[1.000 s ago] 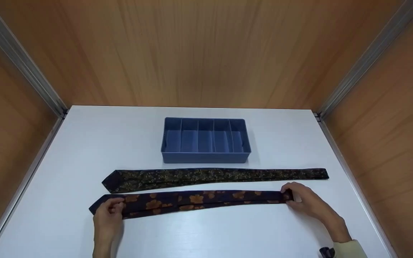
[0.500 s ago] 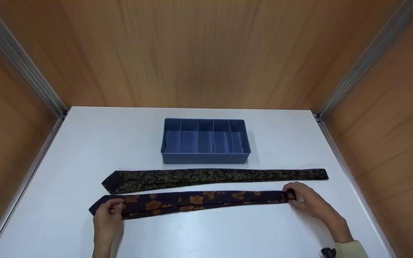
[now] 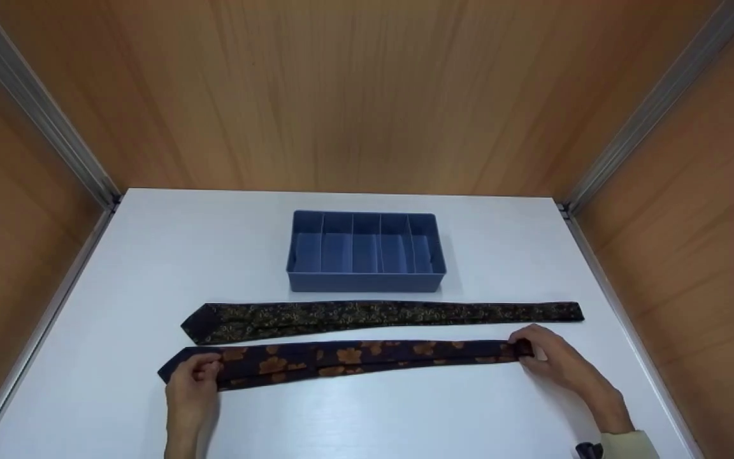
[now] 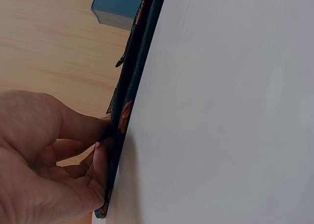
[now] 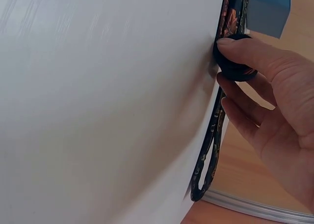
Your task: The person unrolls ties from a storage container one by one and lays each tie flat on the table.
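A dark navy necktie [image 3: 348, 370] with orange flowers lies lengthwise across the white table [image 3: 367, 421], its pointed wide end at the left. Near that end my left hand [image 3: 190, 392] pinches the tie's near edge between thumb and fingers. At the narrow end, my right hand [image 3: 561, 363] grips a small roll of the tie; in the right wrist view the dark roll [image 5: 238, 62] sits between thumb and fingertips. Parallel behind it lies a second necktie [image 3: 367, 313], black with a small gold pattern, and neither hand holds it. Its right end is a folded loop [image 5: 211, 157].
Behind the ties stands a blue box [image 3: 367, 282] with several narrow compartments. Wooden panels [image 3: 341, 95] with grey metal corner rails enclose the back and sides of the table. A dark band is at the right wrist.
My right hand has shifted slightly right with the roll, and more of the floral necktie's narrow part now lies flat beside it. My left hand, the second tie and the box have stayed put.
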`<act>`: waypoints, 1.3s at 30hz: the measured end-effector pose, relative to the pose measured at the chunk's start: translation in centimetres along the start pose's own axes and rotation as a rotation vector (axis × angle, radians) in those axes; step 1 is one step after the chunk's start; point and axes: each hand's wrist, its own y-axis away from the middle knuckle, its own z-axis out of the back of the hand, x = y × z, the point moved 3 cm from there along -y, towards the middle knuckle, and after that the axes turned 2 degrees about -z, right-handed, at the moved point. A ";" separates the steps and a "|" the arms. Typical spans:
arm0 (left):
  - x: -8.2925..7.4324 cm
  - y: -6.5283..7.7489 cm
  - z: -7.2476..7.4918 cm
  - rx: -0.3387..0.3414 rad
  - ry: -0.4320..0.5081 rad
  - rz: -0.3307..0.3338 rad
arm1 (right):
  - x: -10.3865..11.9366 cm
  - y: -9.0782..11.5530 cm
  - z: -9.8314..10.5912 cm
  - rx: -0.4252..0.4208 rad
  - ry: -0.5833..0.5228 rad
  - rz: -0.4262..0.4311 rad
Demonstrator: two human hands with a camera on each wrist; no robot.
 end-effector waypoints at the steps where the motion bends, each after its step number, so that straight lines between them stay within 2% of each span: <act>1: 0.0 0.0 0.0 -0.001 0.001 0.001 | -0.1 0.0 0.0 -0.004 0.005 0.006; 18: 0.1 -0.1 0.0 0.002 -0.002 -0.005 | -1.0 0.6 0.3 -0.017 -0.004 0.034; 31: -0.1 0.0 -0.1 0.009 -0.008 0.033 | -1.8 1.4 0.8 -0.068 0.049 0.071; 39: 0.0 0.1 -0.1 -0.002 -0.006 0.007 | -2.6 1.5 1.0 -0.054 0.045 0.018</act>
